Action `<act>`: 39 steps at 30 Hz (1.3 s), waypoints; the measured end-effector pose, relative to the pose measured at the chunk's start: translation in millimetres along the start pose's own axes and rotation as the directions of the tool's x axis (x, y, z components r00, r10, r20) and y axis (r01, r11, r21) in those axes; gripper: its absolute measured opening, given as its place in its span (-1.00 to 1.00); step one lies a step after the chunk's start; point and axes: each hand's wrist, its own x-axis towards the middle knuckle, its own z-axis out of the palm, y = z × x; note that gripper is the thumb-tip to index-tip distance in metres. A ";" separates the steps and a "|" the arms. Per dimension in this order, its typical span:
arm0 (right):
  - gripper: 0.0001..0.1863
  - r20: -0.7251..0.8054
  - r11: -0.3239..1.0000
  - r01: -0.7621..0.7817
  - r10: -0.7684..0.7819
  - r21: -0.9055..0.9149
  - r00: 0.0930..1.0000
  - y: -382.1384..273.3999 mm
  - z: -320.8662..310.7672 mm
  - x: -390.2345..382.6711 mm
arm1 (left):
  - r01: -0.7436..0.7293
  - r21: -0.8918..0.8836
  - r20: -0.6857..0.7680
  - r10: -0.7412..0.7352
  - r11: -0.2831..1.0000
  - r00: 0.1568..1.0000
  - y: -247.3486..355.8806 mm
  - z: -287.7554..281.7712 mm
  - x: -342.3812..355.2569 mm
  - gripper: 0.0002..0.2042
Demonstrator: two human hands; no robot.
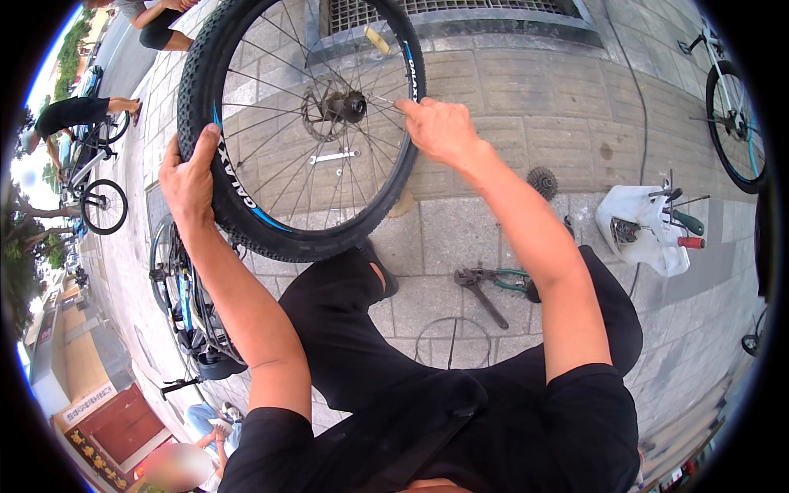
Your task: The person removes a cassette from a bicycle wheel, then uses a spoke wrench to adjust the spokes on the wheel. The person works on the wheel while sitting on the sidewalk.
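**Soft daylight, bending edges**

We see bright, diffuse daylight and only faint shadows on the paving (526, 107); the sky (37, 94) at far left glares white. The wheel (197, 90) looks fairly sharp, but buildings (53, 329) bend toward the black rim, and blur covers a seated person's head (177, 467).

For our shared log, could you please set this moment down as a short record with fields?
Left hand: grips the wheel by its tyre
Right hand: at the wheel's right side; whether it pinches something small is unclear
Wheel: held up, off any bicycle
Seen through the wheel: open-ended wrench
Between the legs: green-handled pliers, dark wrench
Farther right: sprocket cassette, white container with tools
Surface: stone paving
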 end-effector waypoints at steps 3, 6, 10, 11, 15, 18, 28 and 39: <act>-0.66 -0.030 0.997 0.070 -0.070 -0.013 0.997 10.8 -4.1 -1.2 | -0.005 0.025 -0.025 0.006 1.000 1.000 -3.8 -1.1 0.5 -0.28; -0.66 -0.019 0.991 0.135 -0.136 -0.020 0.991 15.7 -9.2 -5.4 | 0.003 0.025 -0.017 -0.002 1.000 1.000 -1.5 -1.7 -0.8 -0.27; -0.70 -0.019 0.976 0.214 -0.215 -0.036 0.976 13.3 -7.6 -0.1 | -0.004 0.039 -0.004 0.004 0.999 1.000 -0.6 -3.0 0.1 -0.26; -0.69 -0.007 0.973 0.227 -0.228 -0.046 0.974 14.6 -6.8 4.2 | 0.000 0.039 -0.003 0.000 0.999 1.000 0.1 -2.4 -0.5 -0.26; -0.66 0.055 0.960 0.256 -0.251 -0.118 0.966 16.3 -7.3 13.3 | 0.009 0.027 -0.006 -0.009 1.000 1.000 3.7 1.2 -3.1 -0.26; -0.61 0.214 0.972 0.193 -0.162 -0.132 0.963 8.1 -14.1 16.7 | -0.003 0.041 -0.030 0.005 0.999 1.000 0.6 0.0 -2.7 -0.24; -0.55 0.641 0.676 -0.529 0.107 0.514 0.760 29.9 -8.8 50.3 | -0.059 0.122 -0.061 0.067 0.991 0.996 3.9 2.5 -5.3 -0.30; -0.74 0.782 -0.374 -0.778 -0.183 0.505 0.596 33.8 48.8 7.1 | -0.059 0.091 -0.026 0.062 0.994 0.998 9.8 4.2 -7.4 -0.48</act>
